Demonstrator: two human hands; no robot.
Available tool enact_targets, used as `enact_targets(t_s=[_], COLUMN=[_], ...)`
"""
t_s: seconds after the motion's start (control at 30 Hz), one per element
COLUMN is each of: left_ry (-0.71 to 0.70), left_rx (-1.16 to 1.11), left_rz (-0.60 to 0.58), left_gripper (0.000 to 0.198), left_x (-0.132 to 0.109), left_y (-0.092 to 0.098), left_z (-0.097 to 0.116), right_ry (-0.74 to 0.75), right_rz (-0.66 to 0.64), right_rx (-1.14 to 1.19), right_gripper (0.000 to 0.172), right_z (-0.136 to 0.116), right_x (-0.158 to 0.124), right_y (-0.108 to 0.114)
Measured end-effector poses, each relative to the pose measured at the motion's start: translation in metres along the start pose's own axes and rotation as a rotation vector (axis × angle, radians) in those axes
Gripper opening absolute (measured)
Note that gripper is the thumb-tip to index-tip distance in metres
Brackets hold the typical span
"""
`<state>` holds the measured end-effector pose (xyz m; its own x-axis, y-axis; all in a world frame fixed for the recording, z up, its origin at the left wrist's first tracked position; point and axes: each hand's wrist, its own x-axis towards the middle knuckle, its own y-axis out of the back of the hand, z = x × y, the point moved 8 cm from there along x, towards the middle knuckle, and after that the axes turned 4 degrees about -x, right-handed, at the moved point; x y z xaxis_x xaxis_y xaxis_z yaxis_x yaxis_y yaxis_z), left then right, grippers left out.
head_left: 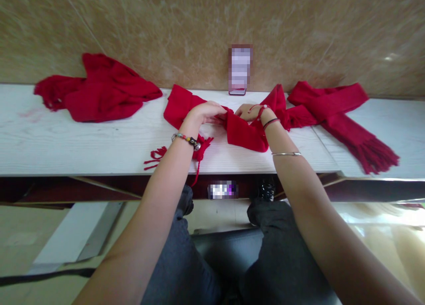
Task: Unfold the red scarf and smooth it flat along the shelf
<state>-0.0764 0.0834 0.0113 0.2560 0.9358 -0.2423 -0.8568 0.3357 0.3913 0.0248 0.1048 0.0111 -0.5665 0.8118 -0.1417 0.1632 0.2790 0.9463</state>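
One red scarf point(247, 136) touches both hands point(208, 112) point(245, 112), extending beyond either side.

Scarves point(247, 134) plain red, table point(33, 139) white with faint wood grain — wall point(172, 30) tan, marbled paler — trousers point(282, 247) dark grey.

White wood-grain tabletop point(49, 145) bears red fringed scarves point(247, 133) in a row and a blurred upright device point(240, 68)
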Motion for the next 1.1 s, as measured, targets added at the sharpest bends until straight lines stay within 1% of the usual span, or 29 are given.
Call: enact_targets(t_s=[0.07, 0.17, 0.23, 0.3, 0.37, 0.43, 0.5, 0.57, 0.63, 0.7, 0.83, 0.93, 1.0, 1.1], left_ry=[0.003, 0.0, -0.004, -0.003, 0.008, 0.025, 0.028, 0.014, -0.007, -0.025, -0.01, 0.001, -0.023, -0.077], left_rx=[0.005, 0.022, -0.024, -0.105, -0.161, -0.184, -0.222, -0.275, -0.311, -0.31, -0.266, -0.237, -0.221, -0.178], left_rz=[-0.036, -0.067, -0.08, -0.081, -0.049, 0.022, 0.065, 0.063, 0.053, 0.06, 0.133, 0.172, 0.198, 0.304], left_gripper=[0.019, 0.018, 0.017, 0.015, 0.01, 0.012, 0.018, 0.016, 0.013, 0.012, 0.016, 0.019, 0.021, 0.03], left_x=[0.0, -0.002, -0.003, -0.005, -0.006, -0.007, -0.007, -0.008, -0.009, -0.011, -0.014, -0.013, -0.011, -0.008], left_y=[-0.003, -0.004, -0.004, -0.005, -0.004, -0.001, 0.002, 0.001, 0.002, 0.003, 0.008, 0.012, 0.019, 0.04], left_z=[0.001, 0.003, 0.005, 0.007, 0.008, 0.008, 0.009, 0.012, 0.015, 0.018, 0.019, 0.017, 0.017, 0.016], right_ry=[0.011, -0.015, -0.029, -0.041, -0.057, -0.078, -0.106, -0.148, -0.196, -0.222, -0.223, -0.238, -0.27, -0.307], right_rz=[0.028, 0.052, 0.069, 0.083, 0.077, 0.056, 0.058, 0.107, 0.162, 0.195, 0.236, 0.26, 0.287, 0.381], right_rx=[-0.042, -0.061, -0.074, -0.081, -0.017, 0.153, 0.364, 0.48, 0.494, 0.477, 0.458, 0.478, 0.519, 0.565], right_gripper=[0.016, 0.02, 0.021, 0.019, 0.015, 0.015, 0.019, 0.024, 0.026, 0.023, 0.017, 0.016, 0.015, 0.013], right_z=[-0.002, -0.006, -0.009, -0.012, -0.013, -0.012, -0.009, -0.004, 0.001, 0.002, -0.004, -0.004, 0.003, 0.023], right_x=[0.0, -0.001, -0.003, -0.006, -0.01, -0.015, -0.019, -0.02, -0.019, -0.016, -0.011, -0.01, -0.011, -0.016], right_y=[0.001, 0.003, 0.005, 0.008, 0.01, 0.011, 0.012, 0.014, 0.017, 0.018, 0.021, 0.023, 0.025, 0.032])
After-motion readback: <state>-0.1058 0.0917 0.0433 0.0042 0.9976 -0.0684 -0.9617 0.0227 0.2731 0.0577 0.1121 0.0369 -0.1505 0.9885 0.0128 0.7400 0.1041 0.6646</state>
